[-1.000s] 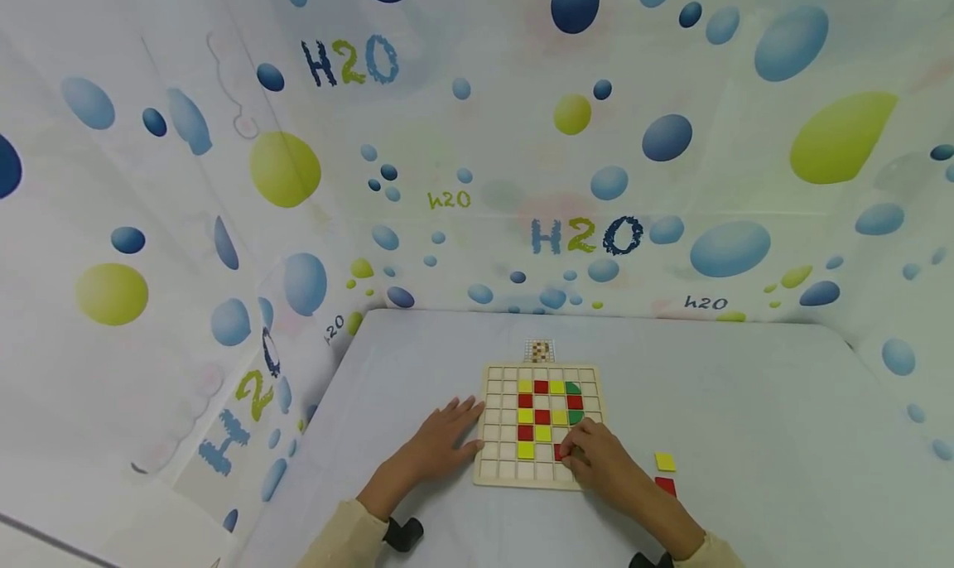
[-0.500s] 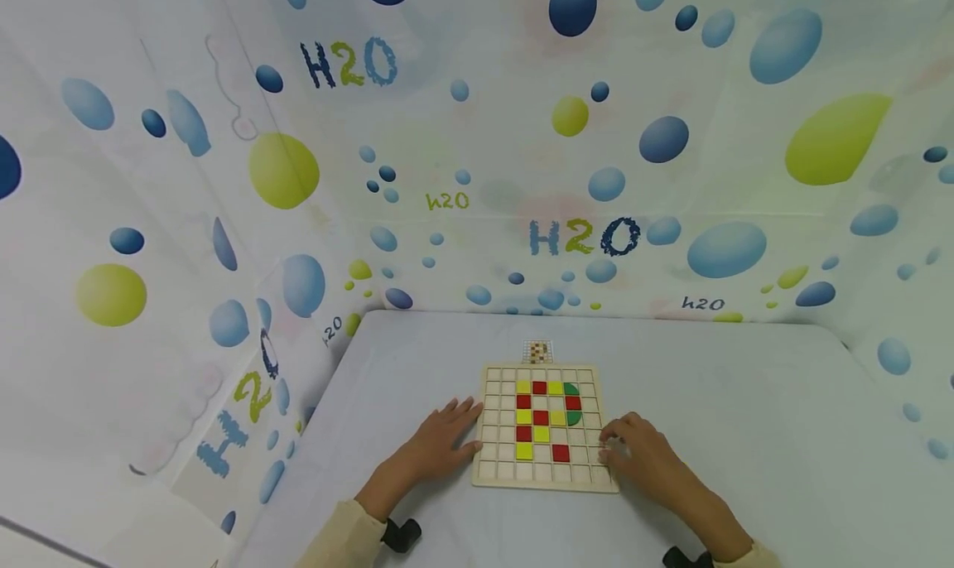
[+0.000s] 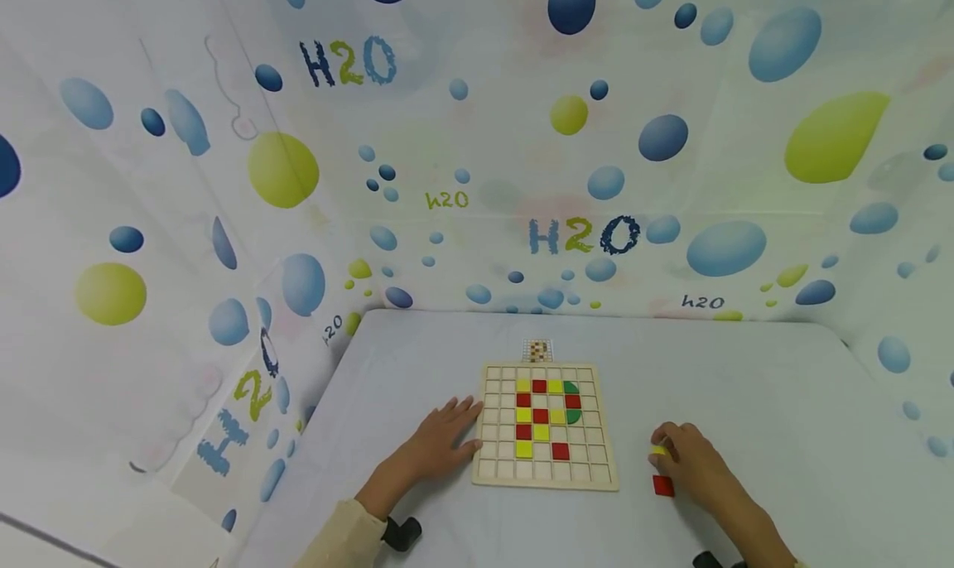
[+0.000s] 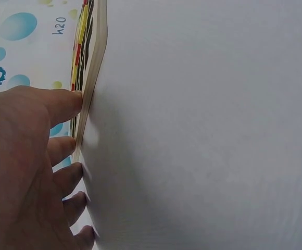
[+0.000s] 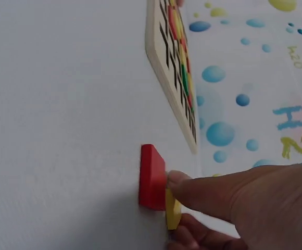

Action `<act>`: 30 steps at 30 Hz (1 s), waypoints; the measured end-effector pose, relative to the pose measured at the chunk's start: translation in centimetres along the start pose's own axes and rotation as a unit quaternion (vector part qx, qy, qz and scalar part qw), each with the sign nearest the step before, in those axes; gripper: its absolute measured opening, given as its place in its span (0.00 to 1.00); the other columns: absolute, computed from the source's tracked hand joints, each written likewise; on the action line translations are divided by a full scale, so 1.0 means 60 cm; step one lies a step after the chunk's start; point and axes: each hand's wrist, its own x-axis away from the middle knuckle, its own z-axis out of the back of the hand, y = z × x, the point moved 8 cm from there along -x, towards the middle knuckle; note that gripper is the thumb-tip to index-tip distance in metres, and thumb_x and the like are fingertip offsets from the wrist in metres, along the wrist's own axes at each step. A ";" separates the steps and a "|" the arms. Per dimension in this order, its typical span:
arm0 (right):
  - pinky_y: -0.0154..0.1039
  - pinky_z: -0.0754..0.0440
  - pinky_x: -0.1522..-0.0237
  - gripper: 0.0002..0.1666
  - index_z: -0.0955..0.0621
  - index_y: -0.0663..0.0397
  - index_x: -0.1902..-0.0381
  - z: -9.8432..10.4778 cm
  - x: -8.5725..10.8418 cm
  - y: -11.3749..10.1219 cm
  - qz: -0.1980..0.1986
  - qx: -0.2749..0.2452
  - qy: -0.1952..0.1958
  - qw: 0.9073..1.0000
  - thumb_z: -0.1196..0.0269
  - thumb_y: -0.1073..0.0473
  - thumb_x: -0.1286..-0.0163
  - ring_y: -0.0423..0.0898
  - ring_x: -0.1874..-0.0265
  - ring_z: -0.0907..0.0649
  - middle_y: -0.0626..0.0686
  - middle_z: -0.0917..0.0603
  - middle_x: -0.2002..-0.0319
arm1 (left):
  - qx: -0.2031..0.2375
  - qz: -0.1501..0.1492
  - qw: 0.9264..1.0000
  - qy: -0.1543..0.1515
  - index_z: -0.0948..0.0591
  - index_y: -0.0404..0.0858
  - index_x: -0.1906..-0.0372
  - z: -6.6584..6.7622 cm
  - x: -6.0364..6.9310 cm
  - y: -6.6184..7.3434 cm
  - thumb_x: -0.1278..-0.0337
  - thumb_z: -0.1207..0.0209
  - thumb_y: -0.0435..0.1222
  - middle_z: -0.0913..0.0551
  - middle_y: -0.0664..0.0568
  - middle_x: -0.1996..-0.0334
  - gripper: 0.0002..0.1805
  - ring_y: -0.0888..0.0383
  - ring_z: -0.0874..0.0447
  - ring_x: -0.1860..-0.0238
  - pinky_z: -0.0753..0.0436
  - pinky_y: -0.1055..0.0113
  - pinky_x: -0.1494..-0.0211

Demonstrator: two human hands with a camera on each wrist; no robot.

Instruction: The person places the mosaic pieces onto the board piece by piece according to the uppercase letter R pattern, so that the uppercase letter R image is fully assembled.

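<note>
A wooden grid board (image 3: 499, 469) lies on the table, bearing yellow and red square tiles and two green rounded pieces. My left hand (image 3: 445, 437) is spread along the board's left side, and its fingertips touch the edge, as the left wrist view also shows. To the right of the board, my right hand (image 3: 695, 462) pinches a yellow tile (image 5: 173, 209) between thumb and fingers, low at the table surface. A loose red tile (image 3: 663, 486) lies just beside that yellow one, nearer the person. The hand partly hides the yellow tile.
A small pattern card (image 3: 537, 350) lies against the far edge of the board. The table is covered in white cloth (image 3: 753, 386), with a printed curtain (image 3: 492, 137) behind it and at the sides.
From the red tile set in the board's lower rows, my right hand has moved right, past the board's edge, to the loose yellow tile. The left hand has stayed in place.
</note>
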 end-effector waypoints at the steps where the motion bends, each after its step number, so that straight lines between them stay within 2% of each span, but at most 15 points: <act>1: 0.45 0.19 0.58 0.15 0.19 0.57 0.52 -0.003 -0.002 -0.002 0.002 -0.002 0.002 1.000 0.27 0.64 0.33 0.48 0.62 0.22 0.54 0.22 0.61 | 0.001 0.000 1.000 0.001 0.36 0.42 0.17 0.001 0.000 0.000 0.23 0.42 0.50 0.37 0.42 0.18 0.37 0.36 0.44 0.17 0.41 0.32 0.20; 5: 0.54 0.15 0.47 0.20 0.19 0.59 0.45 -0.014 -0.009 -0.010 0.010 -0.008 -0.002 1.000 0.27 0.65 0.33 0.52 0.51 0.17 0.58 0.20 0.52 | 0.004 0.000 1.000 0.000 0.36 0.42 0.17 -0.001 -0.002 -0.004 0.23 0.42 0.50 0.38 0.42 0.18 0.37 0.36 0.44 0.17 0.41 0.32 0.20; 8: 0.57 0.15 0.45 0.23 0.20 0.60 0.43 -0.014 -0.007 -0.013 0.003 0.002 -0.005 1.000 0.26 0.62 0.33 0.55 0.48 0.17 0.60 0.21 0.49 | 0.005 0.000 1.000 -0.002 0.36 0.42 0.17 -0.004 -0.004 -0.007 0.23 0.42 0.51 0.38 0.43 0.18 0.38 0.36 0.44 0.17 0.41 0.32 0.20; 13: 0.56 0.15 0.50 0.28 0.23 0.63 0.47 0.002 0.012 -0.009 -0.019 0.012 -0.020 1.000 0.24 0.51 0.34 0.53 0.54 0.19 0.61 0.22 0.52 | -0.002 0.001 1.000 0.000 0.37 0.43 0.17 -0.004 -0.005 -0.006 0.23 0.43 0.51 0.38 0.44 0.17 0.38 0.38 0.44 0.17 0.41 0.33 0.19; 17: 0.52 0.18 0.54 0.30 0.25 0.62 0.51 0.002 0.028 -0.003 -0.019 0.005 -0.060 0.998 0.23 0.47 0.35 0.49 0.58 0.23 0.57 0.23 0.56 | -0.001 0.005 1.000 0.000 0.36 0.42 0.17 0.003 -0.002 -0.001 0.23 0.42 0.50 0.38 0.43 0.18 0.37 0.37 0.44 0.17 0.41 0.33 0.19; 23: 0.44 0.19 0.56 0.20 0.21 0.53 0.56 -0.007 0.050 -0.006 -0.017 0.014 -0.090 0.996 0.22 0.53 0.37 0.44 0.60 0.25 0.50 0.24 0.60 | -0.002 0.002 1.000 0.004 0.36 0.42 0.17 0.004 -0.001 0.000 0.23 0.42 0.51 0.37 0.43 0.18 0.38 0.37 0.44 0.17 0.41 0.33 0.20; 27: 0.46 0.17 0.52 0.20 0.20 0.49 0.57 -0.014 0.057 -0.006 -0.024 0.006 -0.106 0.994 0.21 0.60 0.41 0.45 0.58 0.23 0.49 0.24 0.59 | -0.003 0.005 1.000 0.003 0.36 0.44 0.17 -0.001 -0.002 -0.004 0.23 0.42 0.51 0.38 0.44 0.18 0.37 0.38 0.44 0.17 0.41 0.33 0.19; 30: 0.47 0.15 0.50 0.20 0.19 0.47 0.57 -0.017 0.059 -0.006 -0.011 0.009 -0.105 0.994 0.21 0.64 0.42 0.45 0.56 0.20 0.47 0.24 0.59 | -0.001 0.010 1.000 0.001 0.37 0.45 0.17 -0.003 -0.003 -0.006 0.23 0.43 0.52 0.38 0.45 0.17 0.37 0.38 0.45 0.17 0.42 0.34 0.19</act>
